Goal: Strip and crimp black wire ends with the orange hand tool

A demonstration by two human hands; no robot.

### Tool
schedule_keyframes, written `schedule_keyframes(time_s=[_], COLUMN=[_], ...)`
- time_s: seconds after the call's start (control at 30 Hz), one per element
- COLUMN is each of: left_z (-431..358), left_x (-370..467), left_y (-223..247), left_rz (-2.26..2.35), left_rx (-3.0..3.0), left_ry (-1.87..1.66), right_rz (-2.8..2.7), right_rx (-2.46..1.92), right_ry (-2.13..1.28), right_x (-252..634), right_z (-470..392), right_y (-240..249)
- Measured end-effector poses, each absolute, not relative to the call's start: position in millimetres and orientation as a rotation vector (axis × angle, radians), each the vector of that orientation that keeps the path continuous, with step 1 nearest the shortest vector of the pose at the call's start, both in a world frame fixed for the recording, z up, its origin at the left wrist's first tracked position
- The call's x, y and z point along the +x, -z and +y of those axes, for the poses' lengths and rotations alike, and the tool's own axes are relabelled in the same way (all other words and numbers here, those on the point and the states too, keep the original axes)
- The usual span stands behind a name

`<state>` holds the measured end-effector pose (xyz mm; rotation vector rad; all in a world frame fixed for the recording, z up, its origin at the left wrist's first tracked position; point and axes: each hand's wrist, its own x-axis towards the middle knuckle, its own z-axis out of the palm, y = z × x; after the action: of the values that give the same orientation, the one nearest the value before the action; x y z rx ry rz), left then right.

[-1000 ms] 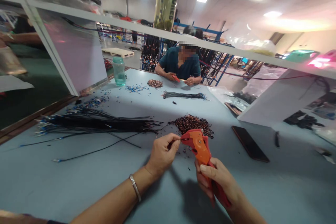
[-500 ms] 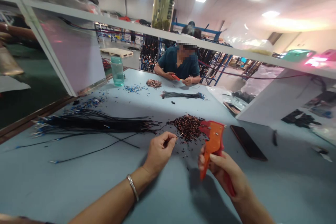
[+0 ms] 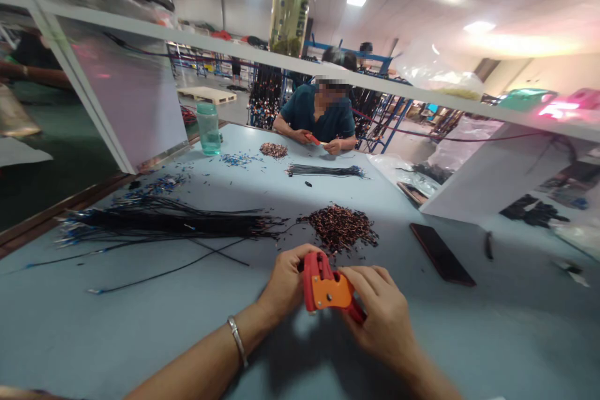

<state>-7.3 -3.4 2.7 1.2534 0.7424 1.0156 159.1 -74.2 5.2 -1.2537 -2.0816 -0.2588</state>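
Note:
My right hand (image 3: pixel 382 309) is wrapped round the handles of a red and orange wire stripper (image 3: pixel 330 297), its head turned to the left. My left hand (image 3: pixel 284 281) is closed right beside the stripper's jaws. Its fingertips are partly hidden behind the tool, so the thin wire it pinched a moment ago does not show clearly. Just beyond both hands lies a heap of small black and copper-coloured wire offcuts (image 3: pixel 340 227). Left of the heap, a long bundle of black wires (image 3: pixel 173 223) with blue and silver ends lies on the table, a few loose wires in front of it.
A dark phone (image 3: pixel 442 254) lies to the right. Further back are a teal bottle (image 3: pixel 209 130), scattered blue bits (image 3: pixel 162 185), a smaller wire bundle (image 3: pixel 325 170) and another offcut heap (image 3: pixel 274 150). Opposite sits a person (image 3: pixel 319 114) holding a red tool. A white shelf (image 3: pixel 225 44) crosses above the table.
My right hand has brought the wire stripper left and down, turning its head toward my left hand. My left hand, pinching a thin wire before, is now against the tool's jaws.

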Motion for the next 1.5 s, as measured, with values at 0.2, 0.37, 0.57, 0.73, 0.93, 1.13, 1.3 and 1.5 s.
schedule_keyframes(time_s=[0.2,0.37,0.57,0.73,0.93,1.13,1.3,1.5], left_z=[-4.1,-4.4,-3.9,-2.7,-2.7,-5.3,-5.6,-5.0], left_x=[-5.1,-5.9,-4.9,-4.4,-5.1,-3.6,-4.0,-1.9], left_y=[7.7,10.2,2.1,3.6,6.3,2.0,1.7,10.4], left_rz=[0.651,0.622,0.611,0.613,0.587,0.546,0.543,0.563], left_rx=[1.125,1.191,1.295,1.350,1.352,1.350,1.362,1.337], left_ry=[-0.949,-0.944,-0.985,-0.968,-0.934,-0.951,-0.950,-0.917], right_rz=[-2.111,-2.107,-2.095,-2.092,-2.091,-2.104,-2.109,-2.093], right_rx=[-1.280,-1.306,-1.353,-1.371,-1.367,-1.368,-1.377,-1.368], right_ry=[0.347,0.338,0.268,0.230,0.221,0.265,0.302,0.302], right_x=[159.3,160.4,162.3,163.7,164.2,166.1,165.7,165.3], right_z=[-71.7,-71.5,-71.1,-69.7,-69.8,-69.3,-69.2,-70.8], right_y=[-1.3,-2.5,-2.2,0.4,3.4,5.9,6.8,8.4])
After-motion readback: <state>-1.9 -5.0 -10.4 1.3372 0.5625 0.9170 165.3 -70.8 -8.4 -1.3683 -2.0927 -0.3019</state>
